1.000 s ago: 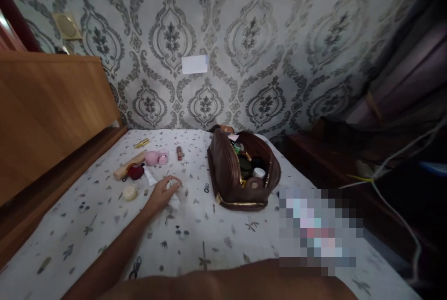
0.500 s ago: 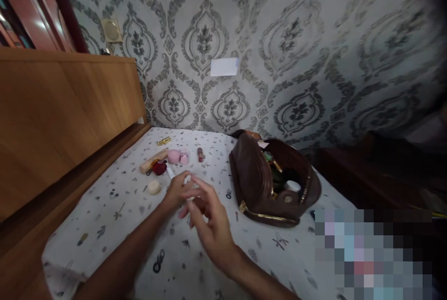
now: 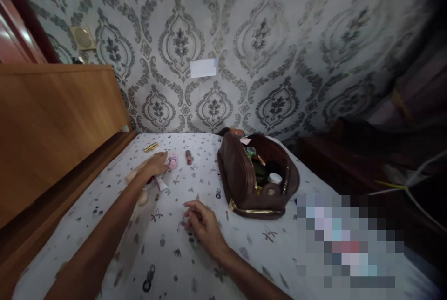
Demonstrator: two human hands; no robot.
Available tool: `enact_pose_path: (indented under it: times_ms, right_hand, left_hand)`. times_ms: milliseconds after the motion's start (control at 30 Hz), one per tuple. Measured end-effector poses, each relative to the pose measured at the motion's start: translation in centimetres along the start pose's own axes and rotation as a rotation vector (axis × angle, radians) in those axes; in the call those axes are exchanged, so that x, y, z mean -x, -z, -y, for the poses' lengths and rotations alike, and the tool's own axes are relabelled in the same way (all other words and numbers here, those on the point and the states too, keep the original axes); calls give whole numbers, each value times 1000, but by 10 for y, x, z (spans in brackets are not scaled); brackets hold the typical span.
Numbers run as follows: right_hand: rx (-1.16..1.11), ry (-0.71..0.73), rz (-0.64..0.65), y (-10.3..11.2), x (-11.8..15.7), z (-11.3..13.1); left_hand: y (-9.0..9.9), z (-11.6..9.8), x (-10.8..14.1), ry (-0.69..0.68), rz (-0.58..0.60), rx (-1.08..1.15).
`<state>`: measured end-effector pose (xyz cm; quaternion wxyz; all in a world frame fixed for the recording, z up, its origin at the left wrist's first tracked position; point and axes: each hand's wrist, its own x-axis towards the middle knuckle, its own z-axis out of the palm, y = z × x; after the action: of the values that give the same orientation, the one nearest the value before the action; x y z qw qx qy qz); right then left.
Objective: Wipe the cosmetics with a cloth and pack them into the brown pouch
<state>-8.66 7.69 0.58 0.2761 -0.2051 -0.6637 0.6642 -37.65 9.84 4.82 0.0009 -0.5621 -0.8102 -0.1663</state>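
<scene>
My left hand reaches down onto a cluster of cosmetics, covering the spot of a round pink item; its fingertips are hard to make out. Beside its fingers stands a small pink bottle. Under and around the hand lie a beige cylinder, a white tube, a cream-coloured round piece and a mostly hidden dark red item. My right hand hovers above the sheet, its fingers loosely bent and apart with nothing visible in them.
An unzipped brown bag with several items inside, including a white-lidded jar, stands to the right. A gold tube and a reddish lip tube lie toward the wall. A wooden cabinet borders the left side.
My hands were close together in the middle and are now apart. The left has moved forward and left onto the cosmetics. The view has turned to the right.
</scene>
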Motion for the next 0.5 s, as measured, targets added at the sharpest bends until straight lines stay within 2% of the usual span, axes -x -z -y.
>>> enact_pose_path:
  times_ms: [100, 167, 267, 367, 433, 500]
  right_hand:
    - [22, 27, 14, -1, 0, -4]
    - [28, 39, 12, 0, -1, -7]
    - [103, 79, -45, 4, -1, -9]
    - [309, 178, -166, 10, -1, -7]
    - [455, 223, -188, 14, -2, -5]
    - [583, 221, -138, 16, -5, -4]
  left_hand:
    - [0, -7, -1, 19, 52, -92]
    - [8, -14, 1, 5, 61, -137]
    - [25, -28, 9, -44, 13, -178]
    - [31, -51, 35, -123, -56, -124]
    - [24, -72, 62, -188, -43, -24]
    - [9, -93, 91, -255, 0, 39]
